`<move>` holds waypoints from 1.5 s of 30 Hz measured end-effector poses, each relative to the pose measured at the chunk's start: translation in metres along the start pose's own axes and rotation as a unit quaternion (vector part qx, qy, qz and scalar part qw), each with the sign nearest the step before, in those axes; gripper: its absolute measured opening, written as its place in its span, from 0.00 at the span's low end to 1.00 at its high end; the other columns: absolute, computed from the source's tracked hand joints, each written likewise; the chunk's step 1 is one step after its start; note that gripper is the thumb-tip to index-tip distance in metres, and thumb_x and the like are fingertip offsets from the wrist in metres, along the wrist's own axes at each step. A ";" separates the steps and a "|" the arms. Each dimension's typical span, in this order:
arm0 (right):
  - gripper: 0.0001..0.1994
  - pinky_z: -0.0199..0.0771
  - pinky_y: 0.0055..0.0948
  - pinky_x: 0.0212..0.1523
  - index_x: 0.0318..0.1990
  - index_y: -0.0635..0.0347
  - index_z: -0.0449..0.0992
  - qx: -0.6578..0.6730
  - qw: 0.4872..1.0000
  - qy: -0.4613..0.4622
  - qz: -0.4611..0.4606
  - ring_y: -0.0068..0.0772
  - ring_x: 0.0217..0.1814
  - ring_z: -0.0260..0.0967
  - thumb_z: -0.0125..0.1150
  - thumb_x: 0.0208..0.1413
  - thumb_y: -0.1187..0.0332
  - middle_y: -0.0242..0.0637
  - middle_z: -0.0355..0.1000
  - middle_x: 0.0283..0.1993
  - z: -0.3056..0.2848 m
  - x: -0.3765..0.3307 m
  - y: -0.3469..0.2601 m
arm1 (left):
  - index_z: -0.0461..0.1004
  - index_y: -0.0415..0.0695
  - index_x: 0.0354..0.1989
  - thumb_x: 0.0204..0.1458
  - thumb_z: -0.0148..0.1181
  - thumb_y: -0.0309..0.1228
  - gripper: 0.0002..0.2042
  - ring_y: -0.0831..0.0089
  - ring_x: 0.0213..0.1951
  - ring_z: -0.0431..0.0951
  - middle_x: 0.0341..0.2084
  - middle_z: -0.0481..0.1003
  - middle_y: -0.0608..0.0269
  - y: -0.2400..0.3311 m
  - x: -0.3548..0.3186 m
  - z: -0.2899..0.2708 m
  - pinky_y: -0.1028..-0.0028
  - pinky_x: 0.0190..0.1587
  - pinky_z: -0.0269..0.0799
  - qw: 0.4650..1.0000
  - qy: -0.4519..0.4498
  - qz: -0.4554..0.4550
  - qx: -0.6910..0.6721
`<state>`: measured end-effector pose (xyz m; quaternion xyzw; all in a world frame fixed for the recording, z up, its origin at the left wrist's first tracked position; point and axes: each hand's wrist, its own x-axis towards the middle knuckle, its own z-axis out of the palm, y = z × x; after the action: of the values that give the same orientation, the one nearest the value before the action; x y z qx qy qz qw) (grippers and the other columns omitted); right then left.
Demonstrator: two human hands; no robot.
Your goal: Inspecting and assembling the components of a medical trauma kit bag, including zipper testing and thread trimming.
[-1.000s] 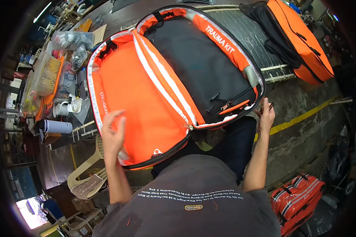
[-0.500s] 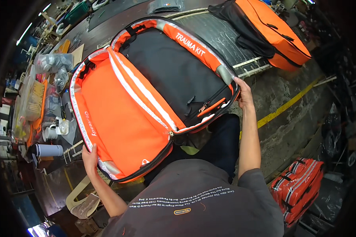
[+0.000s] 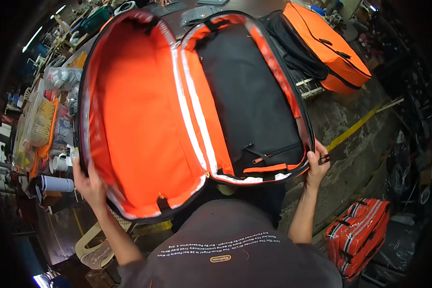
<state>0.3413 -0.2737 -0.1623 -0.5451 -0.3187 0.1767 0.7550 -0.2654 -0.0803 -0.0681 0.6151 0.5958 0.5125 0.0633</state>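
An orange and black zip-around bag (image 3: 134,120) lies spread open before me, its two halves joined along a seam with white piping. The left half has an orange lining. A black panel (image 3: 249,91) with a small zipped pocket (image 3: 264,159) fills the right half. My left hand (image 3: 90,185) grips the raised rim of the left half near its lower corner. At the lower right corner, my right hand (image 3: 317,165) holds the other rim, thumb on the near side. Some fingers of both hands are hidden behind the bag's edges.
Beyond the bag on the right, another orange and black bag (image 3: 329,45) rests on the table edge. A red bag in clear plastic (image 3: 357,235) stands low at the right. A white mug (image 3: 60,164), a white cylinder (image 3: 56,183) and plastic tubs (image 3: 41,120) crowd the left side.
The bag has turned and its left half has tilted up, so its inside shows more deeply. My left hand has moved left; my right hand has shifted right and nearer me.
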 end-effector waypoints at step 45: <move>0.21 0.66 0.31 0.29 0.23 0.58 0.65 -0.177 0.984 -0.017 -0.009 0.18 0.26 0.60 0.76 0.58 0.67 0.25 0.64 0.22 0.112 0.102 0.092 | 0.85 0.39 0.41 0.56 0.68 0.28 0.08 0.52 0.36 0.86 0.31 0.85 0.51 0.155 -0.133 0.121 0.58 0.38 0.75 0.857 -0.486 0.169 -0.006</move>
<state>0.3484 -0.0999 -0.1960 -0.6644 -0.3623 0.1197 0.6426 -0.0452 -0.1659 -0.0918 0.8768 0.3732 0.1544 0.2611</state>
